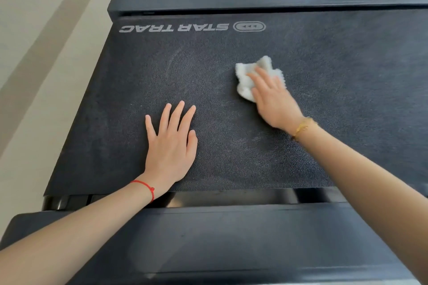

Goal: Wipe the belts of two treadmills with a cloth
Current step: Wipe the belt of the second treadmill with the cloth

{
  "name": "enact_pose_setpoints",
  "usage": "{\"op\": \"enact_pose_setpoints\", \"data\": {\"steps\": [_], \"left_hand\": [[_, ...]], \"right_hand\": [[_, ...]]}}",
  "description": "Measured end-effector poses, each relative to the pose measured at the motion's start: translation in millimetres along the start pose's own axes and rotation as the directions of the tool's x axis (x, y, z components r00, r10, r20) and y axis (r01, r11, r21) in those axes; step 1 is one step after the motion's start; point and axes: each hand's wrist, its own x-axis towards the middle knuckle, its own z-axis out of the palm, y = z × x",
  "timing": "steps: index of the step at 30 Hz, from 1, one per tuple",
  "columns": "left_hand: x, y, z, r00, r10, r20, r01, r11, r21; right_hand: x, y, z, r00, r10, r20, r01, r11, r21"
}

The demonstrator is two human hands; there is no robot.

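Pale floor tiles [46,30] surround a black treadmill seen from above; only this one machine is in view, so the second treadmill cannot be assessed. Its belt [347,76] is dark and textured, printed STAR TRAC [173,28] near the far end beside a dark end cover [254,0]. Faint grey arcs of dust or smear show left of centre, between the logo and the left hand. Left hand [171,146]: flat on the belt, fingers straight and slightly spread, holding nothing, apparently bracing; red string bracelet [148,188] at the wrist. Right hand [271,97]: fingers extended and pressing down on a white fluffy cloth [249,81], which lies bunched on the belt right of centre, partly under the fingers; it presses rather than grips. Gold bracelet [302,127] on that wrist. Near edge of the belt meets a dark side rail or cover [231,238] close to the camera. Judgement: wiping of this belt is under way, with the smeared patch on the left and the far right strip likely still to cover. To do the step well: keep the palm flat for even pressure, work in overlapping straight passes across the width, refold the cloth when a face greys. Keep the bracing hand clear of the cloth's path. Risk: bunched cloth skips over the texture and leaves streaks.
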Motion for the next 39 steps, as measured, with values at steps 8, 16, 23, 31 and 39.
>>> {"op": "enact_pose_setpoints", "data": {"steps": [8, 16, 23, 31, 39], "left_hand": [[-1, 0, 3, 1.0, 0.001, -0.022, -0.001, 1.0, -0.018], [-3, -2, 0, 1.0, 0.005, -0.029, -0.006, 0.999, -0.04], [-8, -10, -5, 1.0, -0.016, 0.003, 0.016, 0.996, -0.083], [-15, -42, -9, 0.992, -0.122, 0.032, 0.124, 0.992, -0.038], [-35, -80, -17, 0.976, -0.217, 0.008, 0.217, 0.975, -0.055]], "right_hand": [[-57, 25, -24, 0.984, 0.18, 0.007, -0.18, 0.983, 0.045], [-132, -26, -24, 0.979, -0.144, 0.143, 0.132, 0.987, 0.091], [-109, 35, -40, 0.97, 0.243, 0.01, -0.243, 0.967, 0.074], [-71, -91, 2, 0.992, -0.128, 0.02, 0.125, 0.988, 0.086], [-48, -113, 20, 0.943, -0.319, 0.091, 0.311, 0.946, 0.096]]}}
